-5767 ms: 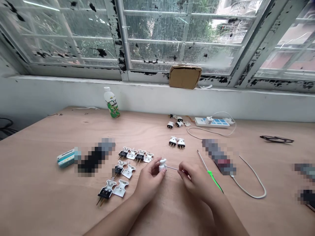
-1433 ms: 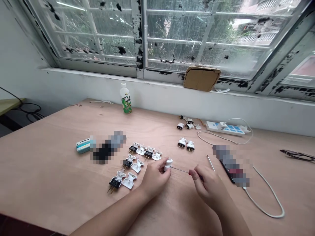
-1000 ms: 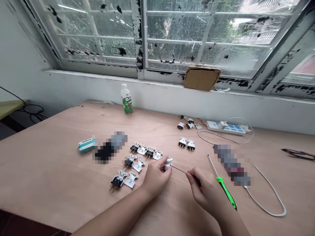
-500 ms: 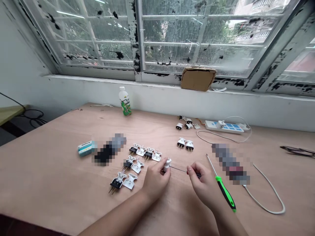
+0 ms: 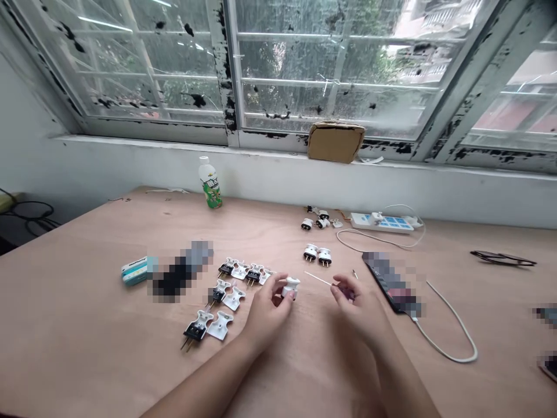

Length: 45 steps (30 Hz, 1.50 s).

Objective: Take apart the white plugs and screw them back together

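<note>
My left hand (image 5: pixel 270 305) pinches a white plug (image 5: pixel 290 287) between thumb and fingers, just above the table. In my right hand (image 5: pixel 359 302) is a screwdriver (image 5: pixel 319 278); its dark reddish handle is mostly covered by my fingers, and its thin shaft points left, the tip apart from the plug. Left of my left hand lie several opened plugs in rows, such as a black plug core with pins (image 5: pixel 195 331) in its white half-shell and a loose white cover (image 5: pixel 220 325) beside it. Two closed white plugs (image 5: pixel 317 254) stand beyond my hands.
A phone (image 5: pixel 385 281) with a white cable lies right of my right hand. Farther back are a power strip (image 5: pixel 382 223), more plugs (image 5: pixel 321 222) and a bottle (image 5: pixel 210 184). A small blue-white pack (image 5: pixel 136 271) sits left, eyeglasses (image 5: pixel 503 258) right.
The screwdriver tip has come away from the plug, and my left hand has turned the plug. The view has shifted right; my right arm now covers most of the green screwdriver.
</note>
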### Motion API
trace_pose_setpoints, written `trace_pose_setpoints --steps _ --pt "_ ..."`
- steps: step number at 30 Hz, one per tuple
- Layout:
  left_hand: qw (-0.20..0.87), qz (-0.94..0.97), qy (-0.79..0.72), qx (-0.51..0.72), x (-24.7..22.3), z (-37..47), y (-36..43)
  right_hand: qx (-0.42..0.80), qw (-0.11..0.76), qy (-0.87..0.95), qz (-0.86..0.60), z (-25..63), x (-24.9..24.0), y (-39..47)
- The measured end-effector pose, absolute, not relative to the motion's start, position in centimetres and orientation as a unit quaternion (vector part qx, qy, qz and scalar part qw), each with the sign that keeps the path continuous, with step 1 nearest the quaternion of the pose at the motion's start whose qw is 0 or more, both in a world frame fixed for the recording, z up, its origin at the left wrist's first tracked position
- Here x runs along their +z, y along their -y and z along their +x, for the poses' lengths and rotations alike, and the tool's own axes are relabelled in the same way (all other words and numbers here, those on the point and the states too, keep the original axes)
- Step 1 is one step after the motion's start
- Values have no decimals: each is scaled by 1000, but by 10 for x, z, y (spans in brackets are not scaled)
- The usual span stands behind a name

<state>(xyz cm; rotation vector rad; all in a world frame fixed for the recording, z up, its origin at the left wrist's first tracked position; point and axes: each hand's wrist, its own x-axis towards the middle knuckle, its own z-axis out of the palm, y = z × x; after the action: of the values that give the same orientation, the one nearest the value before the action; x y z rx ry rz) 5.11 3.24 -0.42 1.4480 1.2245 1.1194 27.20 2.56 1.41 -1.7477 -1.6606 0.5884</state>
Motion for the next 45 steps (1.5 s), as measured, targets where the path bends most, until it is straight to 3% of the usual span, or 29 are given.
trace_pose_setpoints --steps 5,10,15,22,30,36,45 --pt "438 631 -487 415 20 56 -52 148 232 666 -693 268 15 -30" --pt "398 655 -534 357 40 72 -124 93 166 674 -714 266 20 -28" --pt "347 647 -618 280 29 83 -179 73 133 671 -726 269 20 -28" --pt "285 695 -622 218 20 89 -192 73 111 656 -743 279 27 -28" --pt "236 751 -584 195 17 92 -179 89 113 655 -742 301 20 -32" --pt "173 808 -534 176 50 74 -153 85 138 651 -742 302 21 -32" --pt "93 880 -466 -9 81 1 -101 85 211 677 -700 281 27 -28"
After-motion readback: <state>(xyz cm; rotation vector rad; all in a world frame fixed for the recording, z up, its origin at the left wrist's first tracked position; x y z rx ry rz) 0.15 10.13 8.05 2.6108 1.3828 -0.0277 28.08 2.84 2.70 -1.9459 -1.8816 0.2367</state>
